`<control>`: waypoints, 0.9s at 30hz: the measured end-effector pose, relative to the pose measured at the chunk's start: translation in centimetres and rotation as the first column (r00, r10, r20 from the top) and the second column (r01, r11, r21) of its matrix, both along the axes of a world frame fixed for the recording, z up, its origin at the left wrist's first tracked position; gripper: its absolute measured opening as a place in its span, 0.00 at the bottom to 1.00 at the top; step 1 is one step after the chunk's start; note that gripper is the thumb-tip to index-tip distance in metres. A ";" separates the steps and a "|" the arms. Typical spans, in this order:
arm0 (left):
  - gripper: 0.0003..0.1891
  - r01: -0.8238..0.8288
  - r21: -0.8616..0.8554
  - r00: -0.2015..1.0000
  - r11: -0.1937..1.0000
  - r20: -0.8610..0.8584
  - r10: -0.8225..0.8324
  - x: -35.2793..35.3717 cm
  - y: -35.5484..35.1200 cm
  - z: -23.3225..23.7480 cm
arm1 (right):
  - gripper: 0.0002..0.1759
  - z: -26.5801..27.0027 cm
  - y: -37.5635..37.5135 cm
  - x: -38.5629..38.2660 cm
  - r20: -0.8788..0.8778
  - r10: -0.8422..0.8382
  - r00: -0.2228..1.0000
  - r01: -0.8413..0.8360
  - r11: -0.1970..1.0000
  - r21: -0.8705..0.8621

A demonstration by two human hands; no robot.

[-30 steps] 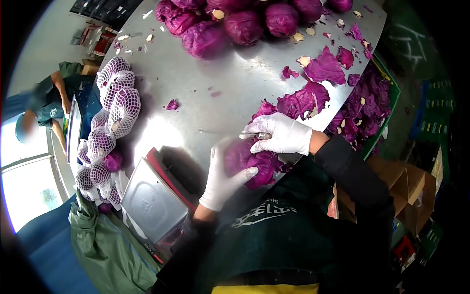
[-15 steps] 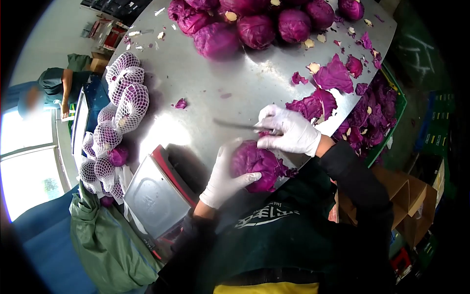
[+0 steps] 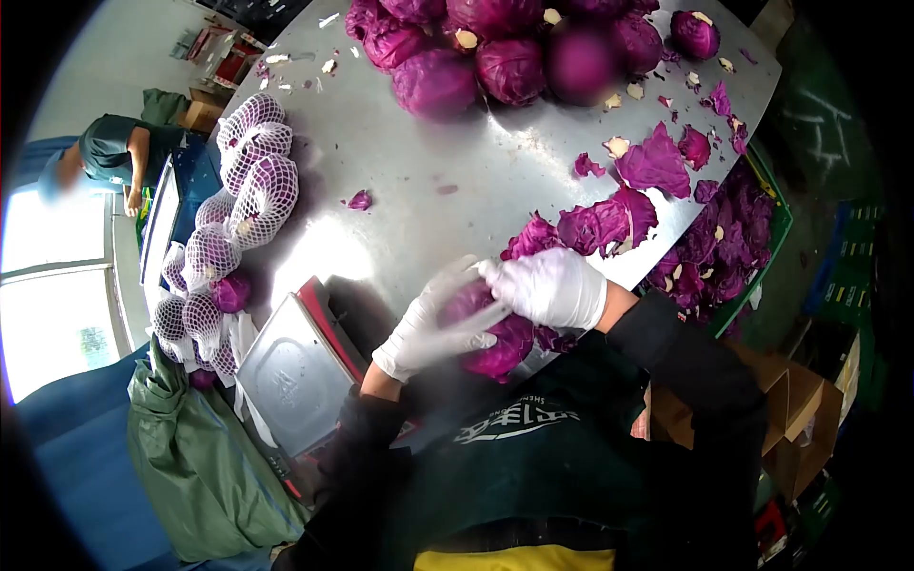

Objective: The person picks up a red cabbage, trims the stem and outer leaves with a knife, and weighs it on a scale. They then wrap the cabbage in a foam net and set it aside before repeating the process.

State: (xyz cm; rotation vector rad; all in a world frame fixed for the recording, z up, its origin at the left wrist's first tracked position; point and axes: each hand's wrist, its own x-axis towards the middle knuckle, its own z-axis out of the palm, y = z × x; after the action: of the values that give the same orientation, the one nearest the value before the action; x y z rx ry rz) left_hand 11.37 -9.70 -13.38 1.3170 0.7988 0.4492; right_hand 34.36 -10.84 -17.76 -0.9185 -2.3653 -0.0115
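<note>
A red cabbage [image 3: 500, 357] with loose outer leaves sits at the table's near edge, in front of my apron. Gloved in white, my left hand [image 3: 428, 328] is wrapped round its left side. My right hand [image 3: 552, 288], also gloved, is closed on a knife [image 3: 464, 329] at the top of the cabbage. The blade is blurred and runs down to the left, across the cabbage and over my left hand. Cut purple leaves [image 3: 595, 228] lie just beyond my right hand. The knife's handle is hidden in my fist.
Whole red cabbages [image 3: 509, 71] are piled at the table's far side. Net-wrapped cabbages [image 3: 262, 200] line the left edge, near a scale [image 3: 295, 381]. A green crate [image 3: 785, 214] of leaves stands right, above a cardboard box [image 3: 795, 385]. Another person [image 3: 119, 152] is at far left.
My right hand has brought the knife down from above the table onto the cabbage. Another leaf now lies beside the cut leaves. My left hand stays on the cabbage. The view has shifted slightly.
</note>
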 end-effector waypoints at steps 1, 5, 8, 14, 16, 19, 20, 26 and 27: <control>0.42 0.045 0.085 0.996 0.995 -0.084 -0.038 -0.3 0.2 -0.2 | 0.25 0.5 0.5 0.4 -0.045 -0.024 0.999 0.013 0.971 -0.239; 0.47 0.126 0.211 0.972 0.969 -0.221 -0.079 -1.1 0.4 -1.3 | 0.13 -3.7 1.8 2.1 -0.181 -0.606 0.775 0.355 0.654 -0.668; 0.48 0.101 0.188 0.977 0.977 -0.205 -0.061 -1.4 -0.2 -1.3 | 0.21 -1.9 0.8 2.9 -0.202 -0.663 0.721 0.307 0.567 -0.764; 0.45 0.000 0.117 0.984 0.993 -0.177 0.020 -1.6 -0.7 -1.6 | 0.26 0.6 -4.6 0.2 -0.402 -0.610 0.683 -0.261 0.310 -0.914; 0.44 -0.096 0.025 0.987 0.995 -0.127 0.098 -2.0 -1.2 -2.3 | 0.29 1.0 -6.6 -0.7 -0.476 -0.558 0.680 -0.224 0.459 -0.860; 0.43 -0.195 -0.080 0.979 0.978 -0.075 0.190 -1.8 -1.9 -2.4 | 0.30 2.1 -7.8 -2.1 -0.447 -0.574 0.686 -0.079 0.552 -0.830; 0.42 -0.213 -0.089 0.976 0.973 -0.072 0.207 -1.9 -2.1 -2.6 | 0.29 1.8 -7.9 -2.3 -0.488 -0.567 0.664 -0.068 0.605 -0.794; 0.39 -0.320 -0.187 0.945 0.929 0.014 0.328 -1.3 -2.7 -2.4 | 0.18 0.6 -8.7 -2.1 -0.529 -0.576 0.623 0.014 0.684 -0.729; 0.38 -0.344 -0.229 0.931 0.911 0.044 0.363 -1.2 -2.8 -2.4 | 0.16 0.2 -8.5 -1.5 -0.518 -0.587 0.622 0.121 0.726 -0.677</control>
State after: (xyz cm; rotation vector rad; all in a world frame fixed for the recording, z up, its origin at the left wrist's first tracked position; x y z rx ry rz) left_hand 10.12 -12.50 -15.73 0.9430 0.9911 0.6811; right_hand 32.87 -19.33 -17.60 -1.3909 -1.3868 0.8230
